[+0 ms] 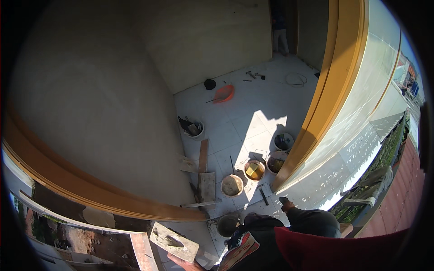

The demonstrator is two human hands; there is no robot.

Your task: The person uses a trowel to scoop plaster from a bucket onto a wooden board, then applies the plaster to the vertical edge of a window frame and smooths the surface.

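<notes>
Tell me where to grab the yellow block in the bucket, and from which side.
Best come from straight above and probably pinch the yellow block across two opposite edges of its upper part. It sits inside the bucket, whose rim rings it and blocks a level approach, while the mouth is open above. How deep it goes is hidden.

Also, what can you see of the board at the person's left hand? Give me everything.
The board is a flat, pale, roughly rectangular slab, wooden by its look, with worn, stained edges. A dark grey, wet-looking patch lies near the middle of its upper face, and a small dark mark shows near its left end. Its long sides slant down to the right in the view. The left hand holds it from below at the lower edge; most of the grip is hidden.
</notes>
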